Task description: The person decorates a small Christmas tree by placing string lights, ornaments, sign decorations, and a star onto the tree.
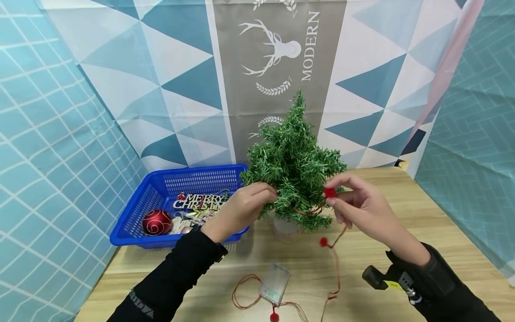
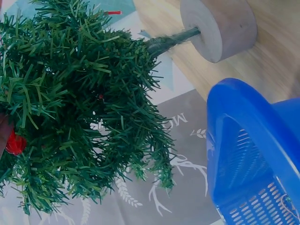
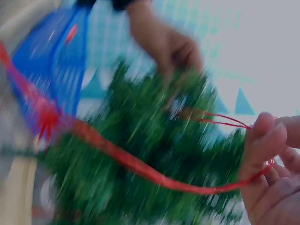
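Note:
A small green artificial Christmas tree (image 1: pixel 295 161) stands upright on a pale round base (image 2: pixel 220 28). My left hand (image 1: pixel 251 201) reaches into its left branches with curled fingers, holding part of a red-pompom light string; branches partly hide the grip. In the left wrist view a red pompom (image 2: pixel 15 144) lies beside a fingertip. On the tree's right, my right hand (image 1: pixel 360 205) pinches the string near a red pompom (image 1: pixel 330 192) between thumb and fingers. The reddish string (image 3: pixel 159 180) crosses the tree's front and hangs below the right hand, with another pompom (image 1: pixel 323 242) on it.
A blue plastic basket (image 1: pixel 141 241) left of the tree holds a red ball ornament (image 1: pixel 157 222), a "Merry Christmas" sign (image 1: pixel 199 201) and small decorations. A clear battery box (image 1: pixel 275 284) with coiled wire lies on the wooden table (image 1: pixel 217 290) in front. Patterned cloth (image 1: pixel 185 89) hangs behind.

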`<action>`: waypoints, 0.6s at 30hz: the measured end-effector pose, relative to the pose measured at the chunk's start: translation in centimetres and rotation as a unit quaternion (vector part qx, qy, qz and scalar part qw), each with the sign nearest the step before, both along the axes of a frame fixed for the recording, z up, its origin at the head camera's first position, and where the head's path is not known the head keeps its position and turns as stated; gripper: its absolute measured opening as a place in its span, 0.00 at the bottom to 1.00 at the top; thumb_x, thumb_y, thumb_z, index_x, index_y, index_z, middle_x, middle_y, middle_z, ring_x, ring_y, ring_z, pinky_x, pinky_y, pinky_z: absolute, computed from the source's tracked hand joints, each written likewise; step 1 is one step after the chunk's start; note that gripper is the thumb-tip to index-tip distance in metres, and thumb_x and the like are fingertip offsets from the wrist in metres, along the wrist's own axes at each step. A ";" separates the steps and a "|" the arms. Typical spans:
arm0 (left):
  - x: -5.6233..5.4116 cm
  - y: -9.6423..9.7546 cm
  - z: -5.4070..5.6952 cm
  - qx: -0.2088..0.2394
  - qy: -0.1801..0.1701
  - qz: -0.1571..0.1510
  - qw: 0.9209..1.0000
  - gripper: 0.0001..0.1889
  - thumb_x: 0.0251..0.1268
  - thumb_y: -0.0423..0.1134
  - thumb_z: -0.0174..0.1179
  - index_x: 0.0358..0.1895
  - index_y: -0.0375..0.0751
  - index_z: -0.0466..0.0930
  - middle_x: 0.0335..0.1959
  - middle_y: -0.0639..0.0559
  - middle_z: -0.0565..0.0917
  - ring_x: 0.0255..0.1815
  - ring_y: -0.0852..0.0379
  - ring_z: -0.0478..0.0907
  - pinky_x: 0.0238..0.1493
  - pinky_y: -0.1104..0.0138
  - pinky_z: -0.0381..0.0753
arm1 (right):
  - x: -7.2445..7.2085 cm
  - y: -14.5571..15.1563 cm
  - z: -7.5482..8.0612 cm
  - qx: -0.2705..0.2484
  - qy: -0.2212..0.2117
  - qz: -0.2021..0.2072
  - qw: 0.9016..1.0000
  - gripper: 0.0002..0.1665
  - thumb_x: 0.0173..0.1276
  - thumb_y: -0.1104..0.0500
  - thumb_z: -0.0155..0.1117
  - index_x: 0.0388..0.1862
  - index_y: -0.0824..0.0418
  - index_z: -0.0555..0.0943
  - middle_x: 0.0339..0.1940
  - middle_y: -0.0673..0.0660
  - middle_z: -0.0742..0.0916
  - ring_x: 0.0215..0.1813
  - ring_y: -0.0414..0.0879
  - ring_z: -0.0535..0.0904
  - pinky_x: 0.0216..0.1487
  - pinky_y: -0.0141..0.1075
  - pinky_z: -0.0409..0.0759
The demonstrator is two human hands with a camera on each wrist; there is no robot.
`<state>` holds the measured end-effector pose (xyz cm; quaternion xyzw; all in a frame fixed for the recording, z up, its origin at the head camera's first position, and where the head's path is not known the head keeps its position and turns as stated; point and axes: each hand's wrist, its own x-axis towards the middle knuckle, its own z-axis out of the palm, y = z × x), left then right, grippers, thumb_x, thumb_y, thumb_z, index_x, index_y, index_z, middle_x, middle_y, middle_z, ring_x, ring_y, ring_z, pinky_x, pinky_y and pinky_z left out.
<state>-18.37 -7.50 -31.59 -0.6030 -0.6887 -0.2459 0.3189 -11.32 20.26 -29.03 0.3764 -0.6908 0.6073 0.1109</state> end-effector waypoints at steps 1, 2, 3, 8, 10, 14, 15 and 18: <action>0.0 -0.1 0.0 0.002 -0.011 -0.002 1.000 0.17 0.55 0.12 0.50 0.39 0.36 0.75 0.40 0.45 0.79 0.45 0.52 0.78 0.53 0.73 0.73 | -0.2 0.4 -0.3 0.002 0.009 -0.033 0.999 0.18 0.63 0.81 0.53 0.48 0.67 0.75 0.23 0.57 0.80 0.17 0.42 0.73 0.11 0.35 0.66; 0.0 -0.2 0.0 0.003 -0.023 -0.004 1.000 0.17 0.55 0.11 0.50 0.40 0.36 0.76 0.40 0.45 0.80 0.45 0.51 0.78 0.53 0.73 0.73 | -0.5 0.9 -0.7 0.005 0.017 -0.062 0.998 0.18 0.63 0.82 0.52 0.48 0.68 0.75 0.23 0.58 0.79 0.18 0.42 0.73 0.11 0.35 0.66; -0.1 -0.3 0.0 0.006 -0.035 -0.007 0.999 0.18 0.54 0.11 0.50 0.40 0.36 0.76 0.40 0.44 0.80 0.46 0.51 0.78 0.53 0.72 0.73 | -0.8 1.3 -1.1 0.010 0.025 -0.087 0.996 0.17 0.63 0.82 0.53 0.48 0.70 0.74 0.24 0.58 0.79 0.18 0.42 0.74 0.12 0.35 0.67; -0.3 -0.9 -0.1 0.026 -0.093 -0.021 0.995 0.18 0.53 0.10 0.51 0.39 0.36 0.76 0.40 0.44 0.80 0.47 0.50 0.78 0.52 0.70 0.74 | -2.4 2.4 -2.6 0.044 0.014 -0.183 0.982 0.14 0.65 0.77 0.56 0.49 0.69 0.74 0.33 0.55 0.83 0.20 0.42 0.78 0.15 0.33 0.72; -0.5 -1.1 -0.2 0.034 -0.105 -0.019 0.994 0.18 0.54 0.10 0.50 0.38 0.36 0.75 0.40 0.45 0.80 0.47 0.50 0.78 0.51 0.68 0.75 | -3.1 2.5 -3.0 0.051 -0.003 -0.202 0.978 0.13 0.66 0.74 0.58 0.49 0.69 0.74 0.32 0.55 0.83 0.20 0.42 0.79 0.15 0.34 0.74; -0.8 -1.7 -0.7 0.054 -0.118 0.007 0.992 0.19 0.54 0.09 0.48 0.38 0.38 0.75 0.41 0.46 0.79 0.49 0.50 0.76 0.53 0.67 0.74 | -4.4 2.2 -3.7 0.060 -0.037 -0.214 0.974 0.13 0.66 0.70 0.61 0.49 0.69 0.74 0.37 0.61 0.80 0.19 0.46 0.79 0.16 0.36 0.75; -0.8 -1.8 -0.8 0.061 -0.118 0.016 0.991 0.20 0.54 0.09 0.48 0.38 0.38 0.75 0.41 0.46 0.79 0.49 0.50 0.76 0.54 0.67 0.74 | -4.7 2.1 -3.8 0.067 -0.045 -0.213 0.974 0.11 0.66 0.70 0.61 0.46 0.69 0.74 0.38 0.63 0.79 0.19 0.47 0.78 0.16 0.36 0.76; -0.8 -2.4 -1.3 0.077 -0.109 0.044 0.990 0.19 0.54 0.09 0.48 0.39 0.37 0.75 0.43 0.45 0.79 0.51 0.49 0.74 0.58 0.66 0.70 | -5.4 1.6 -4.3 0.111 -0.074 -0.208 0.969 0.06 0.66 0.69 0.62 0.37 0.67 0.74 0.41 0.63 0.80 0.18 0.48 0.77 0.15 0.37 0.75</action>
